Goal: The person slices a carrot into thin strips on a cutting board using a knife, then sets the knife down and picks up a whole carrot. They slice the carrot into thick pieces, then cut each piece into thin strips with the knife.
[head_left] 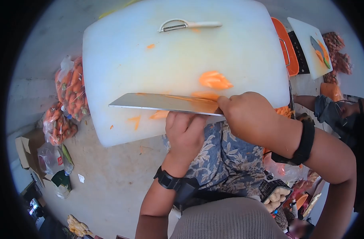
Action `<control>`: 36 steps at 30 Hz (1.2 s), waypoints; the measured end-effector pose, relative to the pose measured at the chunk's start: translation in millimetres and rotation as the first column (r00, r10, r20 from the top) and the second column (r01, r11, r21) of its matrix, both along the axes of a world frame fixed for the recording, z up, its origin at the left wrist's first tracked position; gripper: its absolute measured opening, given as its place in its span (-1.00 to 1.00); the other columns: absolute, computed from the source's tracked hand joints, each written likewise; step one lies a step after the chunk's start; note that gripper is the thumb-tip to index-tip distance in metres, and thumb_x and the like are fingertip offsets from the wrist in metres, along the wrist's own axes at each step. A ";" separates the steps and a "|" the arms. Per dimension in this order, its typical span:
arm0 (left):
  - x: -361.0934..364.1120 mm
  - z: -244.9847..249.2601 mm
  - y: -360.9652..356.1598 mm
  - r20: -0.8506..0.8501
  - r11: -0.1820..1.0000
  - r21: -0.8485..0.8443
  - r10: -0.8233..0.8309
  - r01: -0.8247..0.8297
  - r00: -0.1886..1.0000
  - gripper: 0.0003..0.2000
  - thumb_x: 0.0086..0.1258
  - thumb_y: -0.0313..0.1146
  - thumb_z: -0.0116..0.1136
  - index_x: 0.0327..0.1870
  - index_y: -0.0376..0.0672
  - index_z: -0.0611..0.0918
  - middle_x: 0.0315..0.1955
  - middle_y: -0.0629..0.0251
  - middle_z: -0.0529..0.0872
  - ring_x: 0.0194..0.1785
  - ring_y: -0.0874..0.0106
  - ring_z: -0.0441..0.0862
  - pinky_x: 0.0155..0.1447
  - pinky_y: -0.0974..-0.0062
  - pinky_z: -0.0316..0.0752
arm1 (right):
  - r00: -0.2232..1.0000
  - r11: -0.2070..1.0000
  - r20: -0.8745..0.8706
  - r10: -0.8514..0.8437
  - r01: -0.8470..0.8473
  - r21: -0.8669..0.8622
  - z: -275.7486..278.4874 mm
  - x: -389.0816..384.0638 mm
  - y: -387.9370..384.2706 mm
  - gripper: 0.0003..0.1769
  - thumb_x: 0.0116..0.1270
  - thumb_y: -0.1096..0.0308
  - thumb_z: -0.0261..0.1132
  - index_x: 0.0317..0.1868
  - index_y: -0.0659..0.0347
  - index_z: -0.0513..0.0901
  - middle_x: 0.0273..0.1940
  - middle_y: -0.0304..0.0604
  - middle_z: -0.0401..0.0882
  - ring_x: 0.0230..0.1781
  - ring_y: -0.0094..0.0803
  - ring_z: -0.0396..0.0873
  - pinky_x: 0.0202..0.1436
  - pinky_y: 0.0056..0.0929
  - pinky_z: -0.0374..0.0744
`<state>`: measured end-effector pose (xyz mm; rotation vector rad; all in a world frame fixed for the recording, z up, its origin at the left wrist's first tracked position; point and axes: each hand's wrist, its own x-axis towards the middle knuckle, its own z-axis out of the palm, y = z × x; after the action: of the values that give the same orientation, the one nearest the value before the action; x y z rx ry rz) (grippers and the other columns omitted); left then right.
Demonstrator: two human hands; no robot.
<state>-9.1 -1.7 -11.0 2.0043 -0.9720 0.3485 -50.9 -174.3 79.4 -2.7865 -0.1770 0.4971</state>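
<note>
My right hand point(245, 115) is closed round the handle end of a wide cleaver point(162, 102), whose blade stretches left across the near part of a white cutting board point(130, 59). Just below the blade is my left hand point(186, 129), its fingers curled at the board's near edge; their tips are hidden under the blade. Cut orange carrot pieces point(215, 80) lie beyond the blade, and more slices point(160, 114) show on its near side. A white peeler point(190, 26) rests near the board's far edge.
Bags of carrots point(72, 89) stand left of the board. To the right are an orange tray point(292, 59) and a second white board point(305, 44) with a knife point(316, 44). Another person's arm point(305, 102) shows at the right. A crate point(275, 191) sits lower right.
</note>
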 end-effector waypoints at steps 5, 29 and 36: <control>2.3 -3.7 -4.4 0.008 0.999 -0.048 0.004 -0.004 1.000 -0.81 -0.03 -0.58 0.32 -0.33 -0.18 0.71 -0.25 0.32 0.65 -0.12 0.28 0.58 -0.07 0.37 0.52 | 0.999 0.999 -0.025 0.041 -0.041 -0.007 -0.3 27.3 -11.0 -0.88 0.08 0.47 0.31 -0.34 0.23 0.55 -0.49 0.01 0.62 -0.46 0.02 0.63 -0.34 -0.12 0.58; -4.8 -4.9 7.0 -0.093 0.998 -0.049 -0.033 0.029 0.995 -0.80 0.00 -0.57 0.33 -0.31 -0.16 0.70 -0.23 0.25 0.72 -0.19 0.17 0.67 -0.09 0.23 0.55 | 1.000 0.995 -0.022 -0.019 0.017 -0.102 63.4 -50.6 -17.6 -0.83 0.06 0.50 0.24 -0.34 0.26 0.42 -0.60 -0.14 0.42 -0.65 -0.21 0.50 -0.56 -0.27 0.49; -5.3 -5.1 8.2 -0.090 1.000 -0.015 -0.023 0.022 0.996 -0.79 -0.05 -0.52 0.33 -0.32 -0.08 0.74 -0.21 0.31 0.70 -0.13 0.21 0.65 -0.01 0.26 0.53 | 0.996 0.989 -0.085 0.003 -0.016 -0.146 59.7 -45.8 -19.5 -0.81 0.08 0.46 0.26 -0.33 0.27 0.43 -0.60 -0.14 0.43 -0.64 -0.21 0.51 -0.55 -0.26 0.48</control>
<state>-14.4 6.5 -16.2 1.9773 -0.9324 0.2496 -96.7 -193.8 139.2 -2.9015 -0.1402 0.6545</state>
